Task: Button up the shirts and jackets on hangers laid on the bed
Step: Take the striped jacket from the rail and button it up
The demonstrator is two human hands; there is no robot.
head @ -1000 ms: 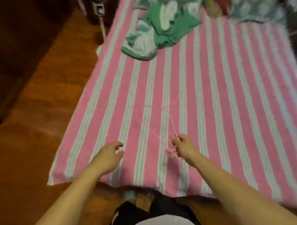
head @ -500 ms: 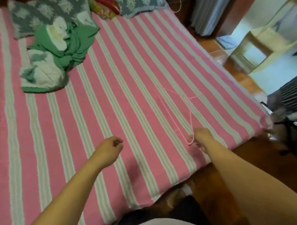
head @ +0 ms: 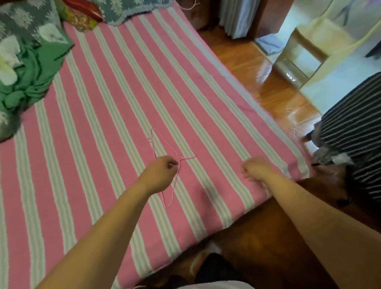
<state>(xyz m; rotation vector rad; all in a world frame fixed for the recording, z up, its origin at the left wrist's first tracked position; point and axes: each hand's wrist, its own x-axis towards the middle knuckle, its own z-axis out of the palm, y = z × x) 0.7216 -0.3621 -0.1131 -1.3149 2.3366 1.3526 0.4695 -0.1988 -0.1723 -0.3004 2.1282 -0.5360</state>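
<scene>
hanger [head: 163,150] mid-bed [head: 205,113], right hand [head: 255,168] near edge

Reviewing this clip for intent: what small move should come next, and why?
Probably reach the right hand to the striped garment beside the bed. The pink hanger on the bedspread is bare, the left hand is at it, and the right holds nothing.

Thin pink wire hanger [head: 163,152], bare, flat on the pink-striped bed [head: 117,99]; hook toward the right edge
</scene>
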